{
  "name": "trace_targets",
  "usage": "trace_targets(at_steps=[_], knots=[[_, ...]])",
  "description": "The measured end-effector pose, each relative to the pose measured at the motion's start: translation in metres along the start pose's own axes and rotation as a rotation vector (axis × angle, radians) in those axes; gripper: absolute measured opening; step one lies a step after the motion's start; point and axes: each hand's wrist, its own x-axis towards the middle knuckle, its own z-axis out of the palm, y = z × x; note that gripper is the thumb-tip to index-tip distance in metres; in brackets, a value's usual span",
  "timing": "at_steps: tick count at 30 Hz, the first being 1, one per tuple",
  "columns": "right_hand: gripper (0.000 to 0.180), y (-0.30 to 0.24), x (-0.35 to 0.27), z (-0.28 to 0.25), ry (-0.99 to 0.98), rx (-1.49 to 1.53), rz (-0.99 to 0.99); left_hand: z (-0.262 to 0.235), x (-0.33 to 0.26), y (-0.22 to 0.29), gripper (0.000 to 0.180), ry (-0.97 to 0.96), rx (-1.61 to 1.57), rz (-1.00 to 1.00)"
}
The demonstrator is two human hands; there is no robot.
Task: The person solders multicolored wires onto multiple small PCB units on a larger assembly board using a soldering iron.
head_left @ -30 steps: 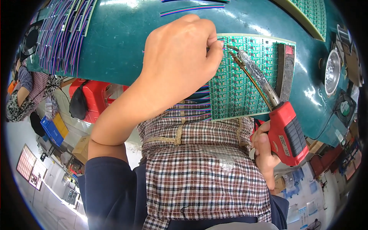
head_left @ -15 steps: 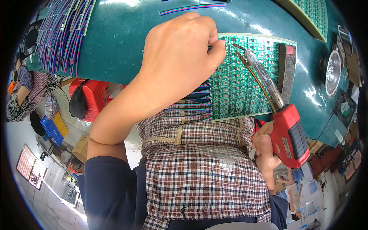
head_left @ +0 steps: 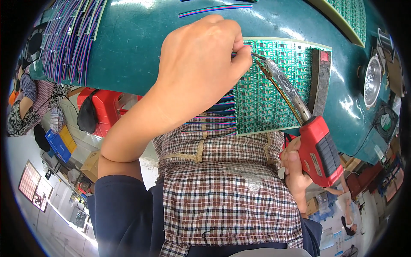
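A green panel of small circuit boards (head_left: 269, 103) lies at the table's near edge. My left hand (head_left: 199, 64) is closed in a pinch at the panel's upper left edge, on a thin ribbon wire mostly hidden by the fingers. Several striped ribbon wires (head_left: 220, 116) stick out from the panel's left side, below that hand. In my right hand (head_left: 295, 169) is a red and black soldering gun (head_left: 323, 156). Its tip and the thin brass-coloured tube beside it point at the panel edge, close by my left thumb. A dark bar (head_left: 320, 81) rests along the panel's right side.
Bundled ribbon wires (head_left: 70, 43) lie at the table's far left, and loose ones (head_left: 214, 9) at the back. Another board panel (head_left: 349, 19) stands at the far right. A round metal dish (head_left: 372, 81) and a small fan (head_left: 385, 121) are on the right. Other people are in the background.
The soldering gun has shifted slightly left, bringing its tip from over the panel to the edge by my left thumb. My left hand has barely moved.
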Motion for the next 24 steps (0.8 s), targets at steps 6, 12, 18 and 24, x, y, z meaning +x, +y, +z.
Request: trace_targets(at_steps=[6, 12, 18, 24], knots=[[0.014, -0.0006, 0.0003, -0.0035, 0.007, 0.041, -0.044, -0.0003, 0.0010, 0.0008, 0.019, -0.001, 0.005, -0.002], [0.014, 0.0090, -0.0067, -0.0068, 0.030, -0.026, -0.069, -0.0036, 0.0013, -0.0017, 0.021, -0.043, -0.005, 0.012], [0.013, 0.0041, -0.0043, -0.0038, -0.002, 0.043, -0.024, -0.0050, 0.0017, -0.0057, 0.021, -0.100, -0.030, 0.045], [0.012, 0.0049, -0.0087, -0.0023, 0.007, 0.015, 0.012, -0.0081, -0.0027, -0.0011, 0.020, -0.099, -0.011, 0.024]])
